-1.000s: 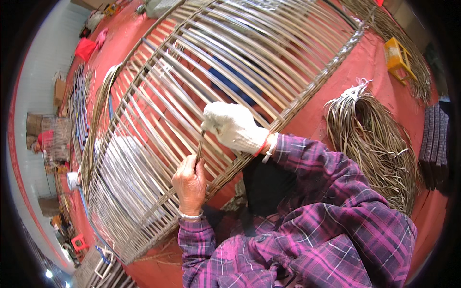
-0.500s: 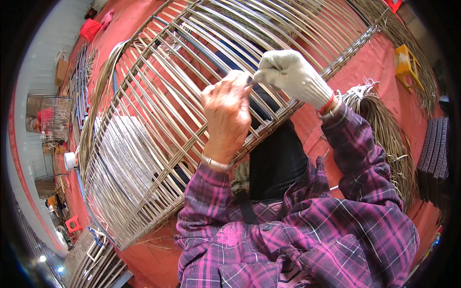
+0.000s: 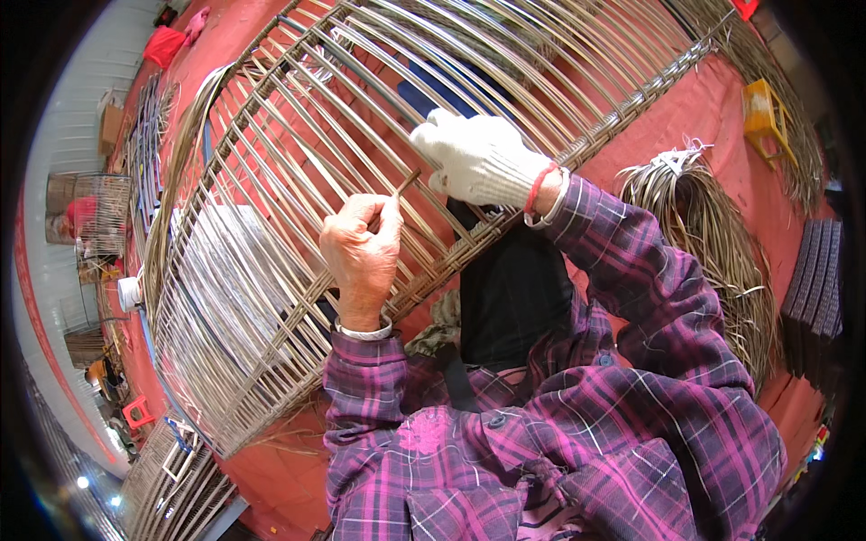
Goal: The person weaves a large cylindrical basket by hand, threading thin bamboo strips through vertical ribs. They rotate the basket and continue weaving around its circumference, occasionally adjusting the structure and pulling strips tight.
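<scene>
A large panel of woven wicker (image 3: pixel 271 149), with long tan strands across a dark metal frame, lies slanted over my legs. My bare left hand (image 3: pixel 363 248) is closed in a pinch above the panel's near part. From its fingertips a short brown wicker strand (image 3: pixel 409 180) sticks up toward my other hand. My right hand (image 3: pixel 478 160), in a white knit glove, rests over the strands near the panel's right edge. Its fingers are curled down against them, and whatever lies under them is hidden.
To the right hangs a tied bundle of wicker strands (image 3: pixel 713 243). Beyond it are a yellow stool (image 3: pixel 765 122) and a stack of dark ridged pieces (image 3: pixel 812 275). Red sheeting (image 3: pixel 271 496) covers the floor. A white roll (image 3: pixel 129 294) stands at the panel's left side.
My hands, close together before, have moved apart. The left came down and leftward with the brown strand showing; the right shifted left and slightly down, and its fist loosened onto the panel.
</scene>
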### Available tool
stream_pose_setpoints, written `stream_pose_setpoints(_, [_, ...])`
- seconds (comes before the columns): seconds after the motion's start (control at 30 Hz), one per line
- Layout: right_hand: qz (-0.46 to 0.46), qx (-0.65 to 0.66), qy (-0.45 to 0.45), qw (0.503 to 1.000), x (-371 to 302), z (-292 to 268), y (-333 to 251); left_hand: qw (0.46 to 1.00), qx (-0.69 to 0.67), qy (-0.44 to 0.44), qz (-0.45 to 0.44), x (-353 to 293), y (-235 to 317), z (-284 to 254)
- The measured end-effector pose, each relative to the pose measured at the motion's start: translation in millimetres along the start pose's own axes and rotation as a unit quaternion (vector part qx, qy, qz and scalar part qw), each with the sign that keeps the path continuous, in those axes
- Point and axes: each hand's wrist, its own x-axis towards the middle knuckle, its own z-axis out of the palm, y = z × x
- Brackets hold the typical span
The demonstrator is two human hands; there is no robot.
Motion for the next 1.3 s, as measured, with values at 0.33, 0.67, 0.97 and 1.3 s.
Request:
stream_pose_setpoints(0.33, [-0.028, 0.169, -0.151, 0.974, 13, -6, 18, 0.996, 0.022, -0.041, -0.075, 5, 9, 4])
stream_pose_setpoints(0.67, [-0.028, 0.188, -0.266, 0.945, 15, -27, 25, 0.999, -0.021, -0.001, -0.033, 7, 6, 39])
stream_pose_setpoints(0.97, [0.069, 0.269, -0.057, 0.959, -17, -93, 87, 0.968, 0.062, 0.126, 0.207, 15, 17, 56])
stream_pose_setpoints(1.3, [0.063, 0.312, 0.006, 0.948, -20, -69, 51, 0.979, -0.194, 0.033, 0.053, 33, 38, 56])
